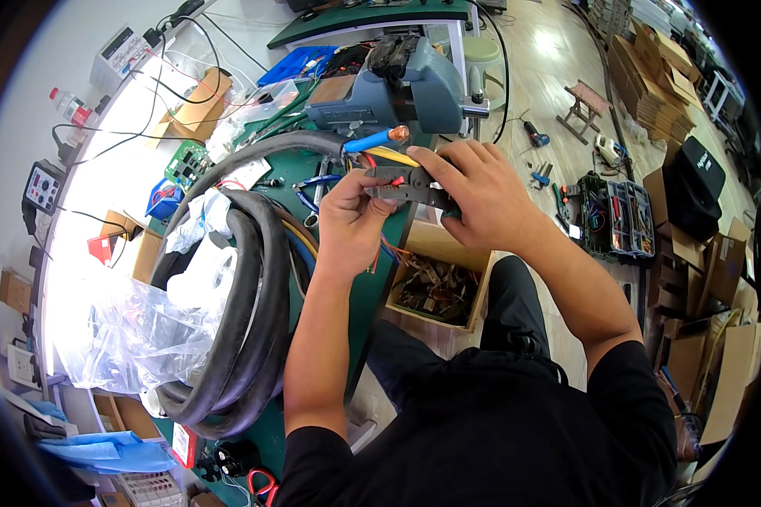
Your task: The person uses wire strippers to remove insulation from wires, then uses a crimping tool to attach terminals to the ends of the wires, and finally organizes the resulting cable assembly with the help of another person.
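My right hand [482, 190] is closed round the handles of a grey wire stripper [410, 188], its jaws pointing left. My left hand [353, 218] pinches a red wire right beside the jaws, and a short red end [398, 181] shows at the tool's head. Just beyond, a thick black cable [304, 142] lies with its sheath cut back. Out of it come a blue core [366, 143] with bare copper [399, 133] at the tip and a yellow core [393, 155]. My fingers hide part of the red wire.
The black cable lies coiled [266, 296] on the green bench, beside clear plastic bags [135, 329]. A blue-grey bench vise [397, 89] stands at the far side. Below my hands is a wooden box of scraps [473, 291]. An open toolbox [613, 220] sits on the floor at right.
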`<state>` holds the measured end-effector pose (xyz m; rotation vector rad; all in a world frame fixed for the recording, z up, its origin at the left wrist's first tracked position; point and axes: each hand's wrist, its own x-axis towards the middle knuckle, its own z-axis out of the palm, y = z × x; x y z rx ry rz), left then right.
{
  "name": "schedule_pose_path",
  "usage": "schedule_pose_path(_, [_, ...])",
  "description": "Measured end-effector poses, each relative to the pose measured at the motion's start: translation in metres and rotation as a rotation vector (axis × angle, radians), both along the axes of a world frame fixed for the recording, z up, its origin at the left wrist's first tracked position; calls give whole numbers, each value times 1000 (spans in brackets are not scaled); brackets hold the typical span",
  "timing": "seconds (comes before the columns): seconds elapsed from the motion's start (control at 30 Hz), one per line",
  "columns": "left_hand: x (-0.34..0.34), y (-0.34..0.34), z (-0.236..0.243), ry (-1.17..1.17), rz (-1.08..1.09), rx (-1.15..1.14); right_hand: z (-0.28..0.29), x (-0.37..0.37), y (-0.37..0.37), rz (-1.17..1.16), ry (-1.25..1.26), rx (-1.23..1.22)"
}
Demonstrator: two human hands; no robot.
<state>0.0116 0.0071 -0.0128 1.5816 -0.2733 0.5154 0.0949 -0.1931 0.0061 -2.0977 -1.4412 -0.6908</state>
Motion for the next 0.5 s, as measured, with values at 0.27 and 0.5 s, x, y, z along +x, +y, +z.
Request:
schedule_pose_path(0.27, [0,-5,-1,-14,-8,-82,-3,-2,1,8,54,35])
schedule_pose_path(0.5, [0,-4,0,-19,-13,-71,-5,-4,0,6,90,20])
